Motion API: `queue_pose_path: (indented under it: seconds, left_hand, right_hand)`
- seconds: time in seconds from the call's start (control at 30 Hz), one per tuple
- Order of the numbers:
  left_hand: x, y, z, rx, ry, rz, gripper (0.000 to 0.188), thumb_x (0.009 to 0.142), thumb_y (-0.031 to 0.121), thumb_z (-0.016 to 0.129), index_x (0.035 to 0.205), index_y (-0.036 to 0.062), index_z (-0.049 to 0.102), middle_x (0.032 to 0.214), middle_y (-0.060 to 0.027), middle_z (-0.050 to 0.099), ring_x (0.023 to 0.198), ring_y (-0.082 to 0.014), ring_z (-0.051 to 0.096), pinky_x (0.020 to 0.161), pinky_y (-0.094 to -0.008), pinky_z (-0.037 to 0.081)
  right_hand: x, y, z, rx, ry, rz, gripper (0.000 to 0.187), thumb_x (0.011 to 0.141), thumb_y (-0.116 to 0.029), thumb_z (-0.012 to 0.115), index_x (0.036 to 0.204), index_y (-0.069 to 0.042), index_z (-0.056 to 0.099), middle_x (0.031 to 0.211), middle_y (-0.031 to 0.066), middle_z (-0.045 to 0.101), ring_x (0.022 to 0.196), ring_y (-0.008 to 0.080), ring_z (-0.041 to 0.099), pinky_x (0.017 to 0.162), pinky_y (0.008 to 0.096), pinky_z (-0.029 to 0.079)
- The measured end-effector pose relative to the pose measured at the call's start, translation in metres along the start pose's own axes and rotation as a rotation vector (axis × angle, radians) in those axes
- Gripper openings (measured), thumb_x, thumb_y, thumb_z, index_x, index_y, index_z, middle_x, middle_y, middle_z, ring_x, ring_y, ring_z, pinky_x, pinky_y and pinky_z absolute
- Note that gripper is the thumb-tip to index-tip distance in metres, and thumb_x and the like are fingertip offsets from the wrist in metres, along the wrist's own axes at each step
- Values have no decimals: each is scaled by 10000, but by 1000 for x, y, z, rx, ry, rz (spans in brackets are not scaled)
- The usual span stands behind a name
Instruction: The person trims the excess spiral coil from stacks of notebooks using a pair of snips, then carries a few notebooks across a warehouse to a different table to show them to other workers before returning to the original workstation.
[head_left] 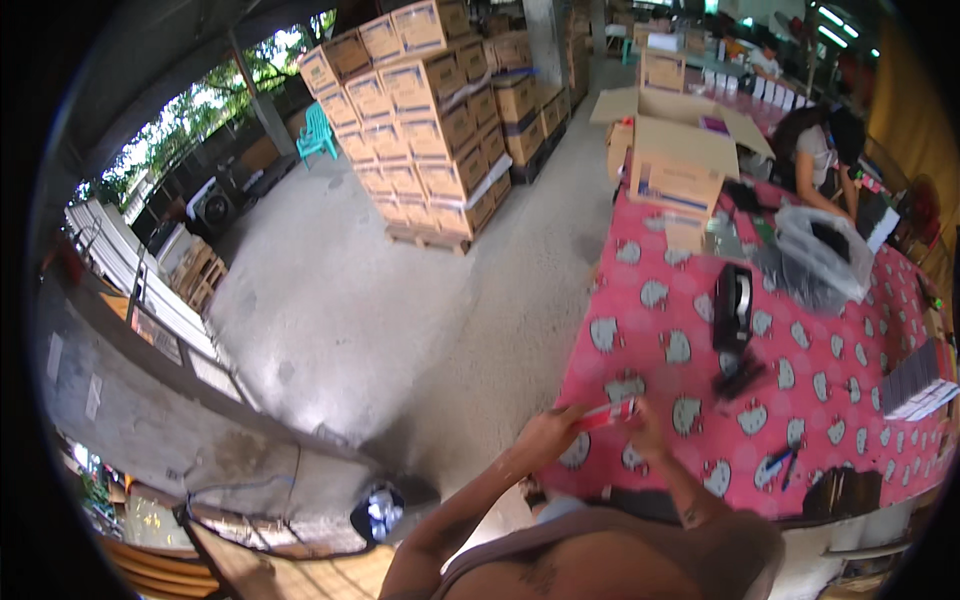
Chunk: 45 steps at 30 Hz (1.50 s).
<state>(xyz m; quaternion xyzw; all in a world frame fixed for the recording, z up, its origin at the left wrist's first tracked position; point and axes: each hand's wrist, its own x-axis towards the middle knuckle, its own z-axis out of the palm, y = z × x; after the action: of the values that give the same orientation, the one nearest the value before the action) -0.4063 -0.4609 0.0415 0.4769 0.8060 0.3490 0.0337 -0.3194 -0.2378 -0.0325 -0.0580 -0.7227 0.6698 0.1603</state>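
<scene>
My left hand (pixel 548 434) is closed around one end of a narrow red-and-white packet (pixel 606 414). It is held up in front of me at the near left edge of the pink table. My right hand (pixel 648 430) closes on the other end, its fingers slightly blurred. The exact kind of packet cannot be made out. Farther along the tabletop lie a black tape dispenser (pixel 733 308) and a small dark item (pixel 740 378), too blurred to name. Pens (pixel 780 462) rest to the right of my right hand.
Pink patterned cloth covers the table (pixel 640 335). An open cardboard box (pixel 680 165), a clear plastic bag (pixel 825 250) and a stack of small packs (pixel 918 382) are on it. A co-worker (pixel 822 160) bends over the far right side. Stacked cartons (pixel 400 130) stand on a pallet.
</scene>
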Motion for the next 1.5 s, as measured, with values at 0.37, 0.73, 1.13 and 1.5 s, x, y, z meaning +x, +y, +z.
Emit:
queue_pose_path:
  seconds: [0.37, 0.73, 1.13, 1.5]
  left_hand:
    - [27, -159, -94, -974, 238, -470, 622, 870, 0, 602, 1439, 96, 370, 1130, -65, 575, 996, -182, 609, 873, -314, 512]
    - [98, -317, -155, -1766, -494, -957, 384, 889, 100, 533, 1270, 117, 492, 1139, -72, 607, 997, -187, 607, 827, -370, 531]
    - [340, -436, -175, -1789, -545, -1078, 400, 893, 171, 546, 1291, 195, 524, 1174, 22, 585, 1057, -131, 563, 930, -330, 457]
    - [727, -588, -277, -986, 199, -306, 429, 811, -59, 622, 1217, 39, 522, 1042, -83, 629, 973, -140, 606, 834, -296, 525]
  right_hand:
    - [100, -22, 169, 335, 48, 331, 732, 874, -251, 724, 1447, -13, 335, 1296, 127, 512, 1236, 221, 463, 1045, 342, 373]
    - [227, -25, 276, 134, 359, -62, 1067, 693, -218, 881, 1522, -80, 223, 1442, 129, 354, 1293, 266, 433, 1044, 389, 391]
    - [517, 38, 225, -30, 353, -249, 706, 667, -173, 880, 1260, -95, 506, 1371, 168, 406, 1304, 306, 392, 1063, 423, 344]
    - [919, -22, 103, 417, 194, 289, 497, 944, -131, 624, 1378, -27, 405, 1077, 69, 622, 959, 136, 599, 835, 273, 503]
